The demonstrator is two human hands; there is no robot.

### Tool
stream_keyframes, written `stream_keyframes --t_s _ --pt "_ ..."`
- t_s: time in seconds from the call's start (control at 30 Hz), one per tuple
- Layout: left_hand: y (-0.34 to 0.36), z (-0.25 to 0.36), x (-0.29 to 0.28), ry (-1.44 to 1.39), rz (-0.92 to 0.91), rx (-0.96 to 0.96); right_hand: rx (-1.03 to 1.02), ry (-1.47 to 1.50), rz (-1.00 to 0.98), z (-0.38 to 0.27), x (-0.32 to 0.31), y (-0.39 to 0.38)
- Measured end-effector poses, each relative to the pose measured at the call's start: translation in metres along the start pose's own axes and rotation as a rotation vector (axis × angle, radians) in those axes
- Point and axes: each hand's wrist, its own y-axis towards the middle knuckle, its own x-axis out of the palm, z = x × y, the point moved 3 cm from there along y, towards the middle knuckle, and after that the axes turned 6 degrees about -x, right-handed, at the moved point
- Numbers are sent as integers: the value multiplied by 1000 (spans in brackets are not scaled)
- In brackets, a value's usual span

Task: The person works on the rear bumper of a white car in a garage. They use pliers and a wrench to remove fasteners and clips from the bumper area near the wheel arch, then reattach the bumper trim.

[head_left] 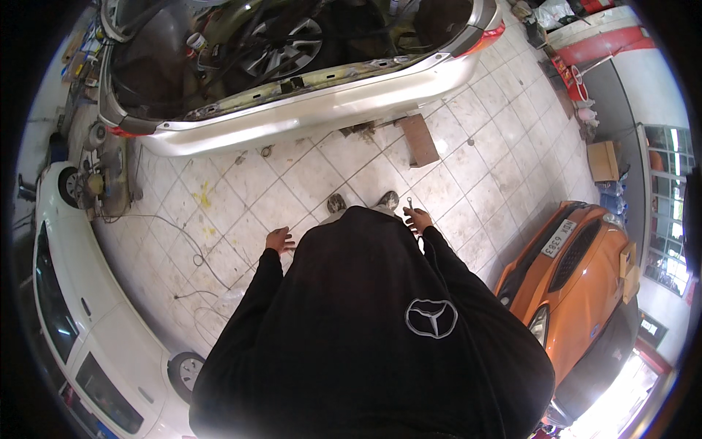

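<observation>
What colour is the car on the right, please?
The car is mostly orange, in the head view.

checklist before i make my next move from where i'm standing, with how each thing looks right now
1. Wrench in the right hand: ok, held with one end sticking out past the fingers.
2. Left hand free: ok, open and empty.
3. Rear of the pale car open for access: ok, an alloy wheel shows inside.
4. Brown rectangular piece out from behind the bumper: not ok, it lies on the tiles close to it.
5. Thin cable coiled away: not ok, it trails loosely over the floor at left.
6. Wrench size: cannot tell, too small in view.
</observation>
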Motion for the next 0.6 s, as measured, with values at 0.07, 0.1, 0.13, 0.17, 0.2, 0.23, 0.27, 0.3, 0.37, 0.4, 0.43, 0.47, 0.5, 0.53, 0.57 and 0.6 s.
stream_keyframes --t_s 0.07,0.1,0.13,0.17,0.2,0.23,0.27,0.3,0.37,0.4,0.43,0.47,0.5,0.53,0.57,0.6 --pt "6 0 -7 -54 13 -16 -21 29 31 -1 1 0" --pt "15 -4 -22 -35 -4 37 -35 38 16 -5 9 1" --pt "16 -2 -23 -82 -14 46 -37 49 15 -5 13 1" --pt "14 1 -24 -41 20 45 -38 61 12 -4 15 -2" --pt "9 5 -21 23 33 33 -20 41 10 -1 15 -5" --pt "8 3 -25 17 44 22 -14 20 3 -4 17 -6" --pt "7 7 -16 23 32 18 -16 -2 11 1 10 -5" --pt "3 10 -10 31 21 14 -30 -20 8 5 5 -2" --pt "6 5 -6 -6 17 10 -32 -31 -9 7 2 3" --pt "8 3 -5 -22 14 8 -39 -39 1 7 1 6" --pt "9 -1 -7 -31 20 4 -40 -45 6 4 4 5" --pt "10 -6 -8 -40 27 1 -42 -51 11 1 6 3" --pt "11 -10 -10 -48 33 -3 -38 -56 4 -3 9 2" --pt "9 -12 -8 -40 33 -3 -31 -61 7 -6 7 0" --pt "7 -13 -7 -32 34 -3 -25 -65 9 -9 7 -2" --pt "6 -15 -5 -24 36 -4 -21 -75 11 -12 8 -4"
